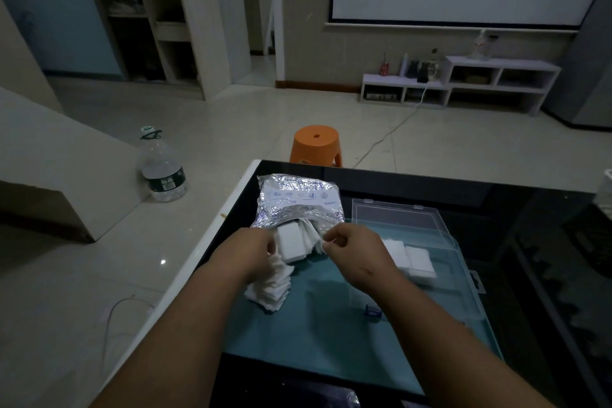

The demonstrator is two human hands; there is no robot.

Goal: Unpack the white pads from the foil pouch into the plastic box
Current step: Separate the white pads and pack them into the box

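At the crinkled silver foil pouch (298, 197), curled fingers of the left hand (253, 250) grip square white pads (291, 243); the right hand (356, 253) pinches their edges.

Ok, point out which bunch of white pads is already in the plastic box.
The flat pads just right of the right hand, lying inside the plastic box. The others sit at the foil pouch mouth and under the left hand.

The pouch (298, 197) lies open near the table's (430, 184) left edge. The left hand (255, 252) holds a bunch of pads (266, 288) at its mouth. The right hand (356, 252) pinches more. Some pads lie in the box (397, 210).
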